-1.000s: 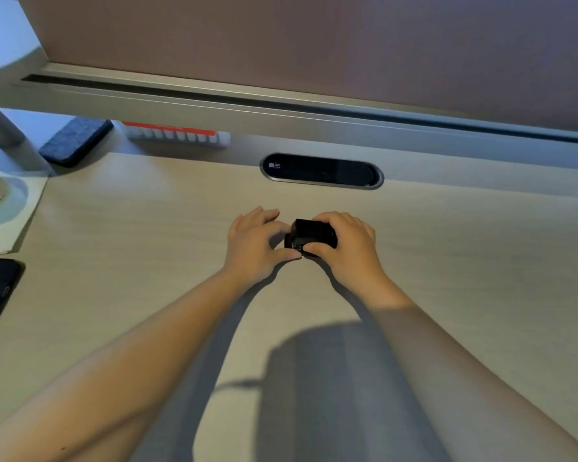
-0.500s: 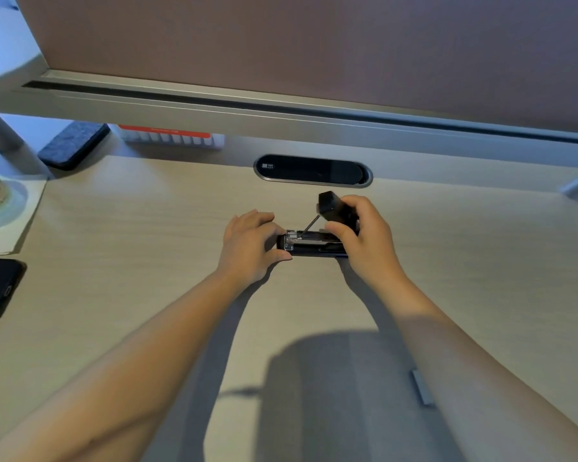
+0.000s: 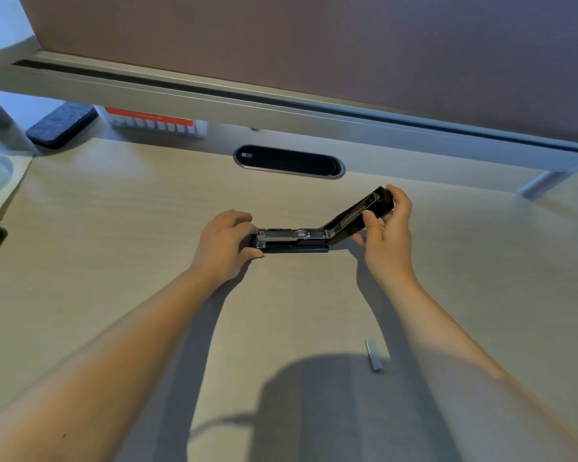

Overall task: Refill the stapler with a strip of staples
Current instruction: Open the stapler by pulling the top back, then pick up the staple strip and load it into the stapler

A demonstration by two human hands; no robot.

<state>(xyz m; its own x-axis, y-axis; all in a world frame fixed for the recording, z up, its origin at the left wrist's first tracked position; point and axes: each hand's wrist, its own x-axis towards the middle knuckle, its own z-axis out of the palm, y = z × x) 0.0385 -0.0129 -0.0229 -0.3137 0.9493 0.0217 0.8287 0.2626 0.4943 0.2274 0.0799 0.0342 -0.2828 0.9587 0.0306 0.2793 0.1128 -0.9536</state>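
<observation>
On the pale wooden tabletop [image 3: 114, 228], the left hand [image 3: 224, 243] clamps the black metal stapler [image 3: 294, 240] base; the right hand [image 3: 389, 225] pinches its raised lid. A short silver staple strip [image 3: 372, 355] lies nearer, partly shadowed.

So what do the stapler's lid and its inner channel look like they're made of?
Lid: seems black plastic outside, glossy, with a soft sheen; its underside may be metal-lined. Channel: looks like bright bare metal, silvery with sharp highlights. Neither is certain from this view.
</observation>
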